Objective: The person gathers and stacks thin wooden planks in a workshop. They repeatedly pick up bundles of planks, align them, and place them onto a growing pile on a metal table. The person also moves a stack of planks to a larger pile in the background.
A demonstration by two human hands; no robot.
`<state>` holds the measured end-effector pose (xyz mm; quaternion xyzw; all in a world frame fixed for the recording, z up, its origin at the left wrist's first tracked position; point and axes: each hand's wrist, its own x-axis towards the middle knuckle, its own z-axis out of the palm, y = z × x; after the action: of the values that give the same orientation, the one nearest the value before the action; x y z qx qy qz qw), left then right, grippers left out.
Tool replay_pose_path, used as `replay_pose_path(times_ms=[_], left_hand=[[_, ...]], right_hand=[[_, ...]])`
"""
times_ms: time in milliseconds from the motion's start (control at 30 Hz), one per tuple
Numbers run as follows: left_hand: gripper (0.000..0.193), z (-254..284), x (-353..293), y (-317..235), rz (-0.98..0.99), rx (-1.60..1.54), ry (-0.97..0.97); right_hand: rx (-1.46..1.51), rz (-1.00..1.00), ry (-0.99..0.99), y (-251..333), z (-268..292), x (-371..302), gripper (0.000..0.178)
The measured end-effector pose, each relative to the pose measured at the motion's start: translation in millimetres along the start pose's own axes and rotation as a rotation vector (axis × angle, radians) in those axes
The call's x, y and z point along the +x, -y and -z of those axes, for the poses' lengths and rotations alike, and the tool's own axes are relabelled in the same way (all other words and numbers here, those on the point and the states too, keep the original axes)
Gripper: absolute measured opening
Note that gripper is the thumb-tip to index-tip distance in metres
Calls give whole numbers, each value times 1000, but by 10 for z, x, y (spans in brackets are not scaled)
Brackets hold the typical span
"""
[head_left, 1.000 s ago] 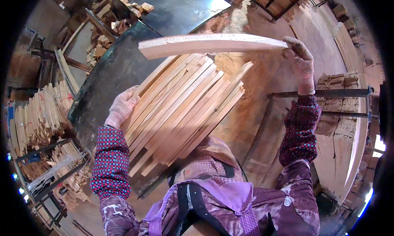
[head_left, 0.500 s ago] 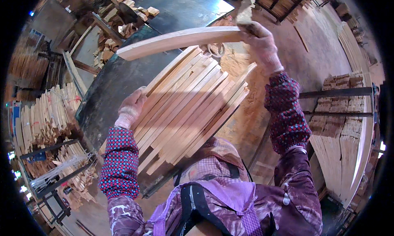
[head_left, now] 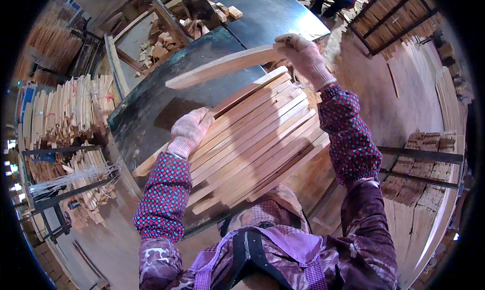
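Observation:
My right hand [head_left: 305,60], in a pale knitted glove, is closed round the right end of a light wooden plank [head_left: 222,68]. The plank is held above the dark metal table [head_left: 146,98], its other end reaching left. Below it, a row of long wooden strips [head_left: 252,138] lies side by side at a slant on the table. At the left side of this row my gloved left hand [head_left: 192,128] is closed on the outermost strip [head_left: 247,92]. The fingertips of the left hand are partly hidden.
Wood offcuts [head_left: 159,47] are heaped beyond the table. Bundled strips [head_left: 65,111] stand in a metal rack at left. Stacked boards [head_left: 419,199] sit behind dark bars at right, and a slatted stack [head_left: 394,20] stands far right. Another person's legs [head_left: 336,0] show at the top.
The view has shifted, so the surroundings sit lower and farther right. Relative to the table, my right hand and plank have moved left, and my left hand has slid farther up the row's edge.

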<state>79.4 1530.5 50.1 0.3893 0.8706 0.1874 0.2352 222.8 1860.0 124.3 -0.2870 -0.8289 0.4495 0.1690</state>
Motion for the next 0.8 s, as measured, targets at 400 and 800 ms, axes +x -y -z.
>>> replay_pose_path(times_ms=[400,800], left_hand=[[45,17,-8,-19,-30,-27,-9],[38,57,-21,-96,-104,270,-34]], right_hand=[[146,15,-146,-593,458,-161,23],[273,-60,91,-315,-13,26,29]])
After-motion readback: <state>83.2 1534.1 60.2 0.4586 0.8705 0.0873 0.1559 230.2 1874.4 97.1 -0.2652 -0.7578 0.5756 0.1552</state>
